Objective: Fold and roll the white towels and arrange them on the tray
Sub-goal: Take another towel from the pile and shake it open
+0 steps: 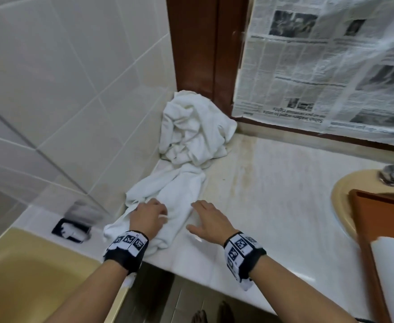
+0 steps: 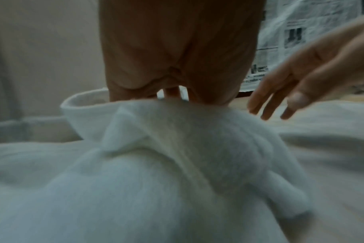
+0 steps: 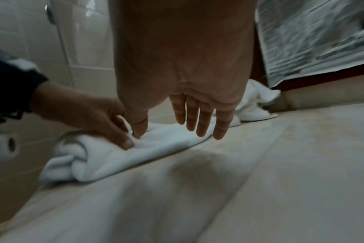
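Left hand [image 1: 148,215] pinches a rumpled towel [image 1: 168,197] on the worktop [image 1: 273,183]; right hand [image 1: 209,221] hovers beside it, fingers [image 3: 199,118] spread and loose. Right, the tray [image 1: 373,229] in the sink [image 1: 345,194] holds one rolled towel [image 1: 392,264]. Far corner: the heap [image 1: 193,129].

The head view looks down and forward from above onto a pale marble counter [image 1: 273,194], taking in both forearms, a tiled wall on the left and a newspaper-covered window [image 1: 326,61] at the back. The left wrist view sits very low and close behind the left hand [image 2: 177,54], facing along it toward the window, with a crumpled white towel [image 2: 156,172] filling its lower half. The right wrist view sits close behind the right hand [image 3: 183,65], facing the same way across the counter. Each wrist view catches the other hand at its edge, and all three share the towel and the window.
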